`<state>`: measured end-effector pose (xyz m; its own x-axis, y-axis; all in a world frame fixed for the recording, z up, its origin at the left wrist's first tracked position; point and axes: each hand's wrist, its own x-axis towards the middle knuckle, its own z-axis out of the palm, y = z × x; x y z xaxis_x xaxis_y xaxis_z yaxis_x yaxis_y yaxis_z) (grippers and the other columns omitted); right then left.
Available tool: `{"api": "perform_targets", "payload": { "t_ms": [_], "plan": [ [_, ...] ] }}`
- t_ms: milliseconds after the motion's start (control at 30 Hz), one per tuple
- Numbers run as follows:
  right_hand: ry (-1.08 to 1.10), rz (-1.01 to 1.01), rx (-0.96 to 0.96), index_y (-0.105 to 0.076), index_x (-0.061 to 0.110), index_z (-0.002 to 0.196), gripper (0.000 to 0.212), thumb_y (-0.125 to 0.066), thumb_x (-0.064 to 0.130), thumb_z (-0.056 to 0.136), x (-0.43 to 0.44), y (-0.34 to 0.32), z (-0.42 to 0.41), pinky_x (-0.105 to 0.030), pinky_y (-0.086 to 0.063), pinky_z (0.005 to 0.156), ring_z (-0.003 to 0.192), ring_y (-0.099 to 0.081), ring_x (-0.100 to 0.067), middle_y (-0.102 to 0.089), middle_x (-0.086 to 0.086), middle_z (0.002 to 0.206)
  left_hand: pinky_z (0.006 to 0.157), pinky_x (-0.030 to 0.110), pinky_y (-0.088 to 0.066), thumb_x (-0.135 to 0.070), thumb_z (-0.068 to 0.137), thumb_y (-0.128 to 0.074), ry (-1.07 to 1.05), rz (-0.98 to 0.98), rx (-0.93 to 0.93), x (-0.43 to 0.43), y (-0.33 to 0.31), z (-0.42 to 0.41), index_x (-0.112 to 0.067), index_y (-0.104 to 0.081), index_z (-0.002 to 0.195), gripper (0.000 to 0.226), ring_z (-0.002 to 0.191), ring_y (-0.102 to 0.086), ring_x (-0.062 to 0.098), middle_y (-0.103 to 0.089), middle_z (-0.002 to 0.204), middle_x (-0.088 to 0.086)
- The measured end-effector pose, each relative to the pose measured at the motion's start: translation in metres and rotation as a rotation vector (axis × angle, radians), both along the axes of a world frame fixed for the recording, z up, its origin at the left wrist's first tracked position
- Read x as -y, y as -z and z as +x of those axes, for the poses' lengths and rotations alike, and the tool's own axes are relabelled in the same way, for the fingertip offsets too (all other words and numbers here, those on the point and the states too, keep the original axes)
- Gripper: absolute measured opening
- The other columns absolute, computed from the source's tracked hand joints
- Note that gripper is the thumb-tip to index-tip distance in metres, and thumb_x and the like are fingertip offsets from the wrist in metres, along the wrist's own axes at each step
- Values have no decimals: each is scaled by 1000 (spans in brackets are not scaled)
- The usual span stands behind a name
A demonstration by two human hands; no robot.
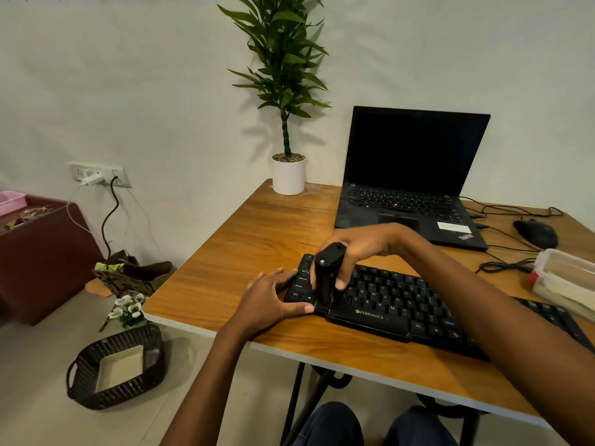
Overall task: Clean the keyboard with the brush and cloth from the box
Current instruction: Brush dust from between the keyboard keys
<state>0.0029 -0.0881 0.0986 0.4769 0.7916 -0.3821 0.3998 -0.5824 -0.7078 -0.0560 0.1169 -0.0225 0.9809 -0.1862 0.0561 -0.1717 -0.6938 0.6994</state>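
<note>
A black keyboard [402, 309] lies across the near part of the wooden table [257, 226]. My right hand [360, 249] grips a black brush [325, 275], held upright with its lower end on the keys at the keyboard's left side. My left hand [273, 300] clasps the keyboard's left end, thumb along the front edge. A clear plastic box [566, 278] stands at the right edge of the table, over the keyboard's right end. No cloth is visible.
An open black laptop [412, 175] sits behind the keyboard, a black mouse [536, 234] and cables to its right. A potted plant [288, 169] stands at the table's far corner. On the floor at left are a dark woven basket [116, 368] and scattered items.
</note>
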Motion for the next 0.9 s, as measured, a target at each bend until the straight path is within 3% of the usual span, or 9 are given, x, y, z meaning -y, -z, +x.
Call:
{"api": "perform_targets", "payload": {
  "t_ms": [67,133,300,433,533,633,767,900],
  "plan": [
    [-2,7,5,-68,17,103,35,-73,8,70,-2,6,-4,-52,-44,85,106,-59,-36,-66,-16,111,118,47,-13,-85,47,-64,2,0,-5,-2,4,2,-35,-40,141,110,144,-21,20,-38,150,3],
    [91,41,26,-68,19,100,35,-73,15,66,-3,4,-5,-47,-45,79,104,-60,-36,-68,-13,108,118,45,-12,-70,57,-73,-9,11,-7,-1,1,0,-32,-39,142,99,144,-19,23,-34,151,3],
    [11,34,-19,-68,23,99,32,-71,13,68,-7,9,-10,-37,-47,71,95,-61,-31,-68,-11,105,117,50,-15,-96,38,-53,1,7,4,-3,7,5,-37,-42,140,119,144,-21,22,-39,149,-1],
    [228,71,100,-64,4,102,47,-74,22,60,-5,10,-6,-29,-46,58,79,-61,-28,-67,-9,92,116,46,-13,-79,50,-68,-19,25,-12,0,1,0,-34,-39,142,106,144,-17,27,-34,152,1],
    [170,64,62,-65,6,102,41,-73,19,64,-3,11,-11,-27,-45,58,78,-62,-25,-69,-5,91,117,47,-14,-90,40,-59,-1,16,-4,-2,4,2,-35,-40,141,116,144,-20,24,-36,151,1],
    [286,125,81,-64,4,104,49,-75,25,61,1,13,-12,-24,-46,54,76,-60,-24,-67,-9,92,117,49,-15,-82,45,-66,-5,6,-14,-2,4,2,-34,-39,142,111,144,-19,25,-35,151,2],
    [246,130,29,-63,17,89,25,-75,20,67,3,17,-15,-22,-45,53,70,-59,-17,-66,-4,86,118,45,-12,-79,48,-67,16,-5,15,-1,3,2,-31,-41,141,108,143,-23,18,-38,149,4],
    [364,205,54,-57,15,87,25,-76,18,70,6,17,-16,-20,-44,46,59,-57,-15,-65,-1,78,117,50,-17,-94,36,-54,-17,4,-6,-2,5,3,-36,-39,141,121,144,-20,24,-36,151,1]
  ]
}}
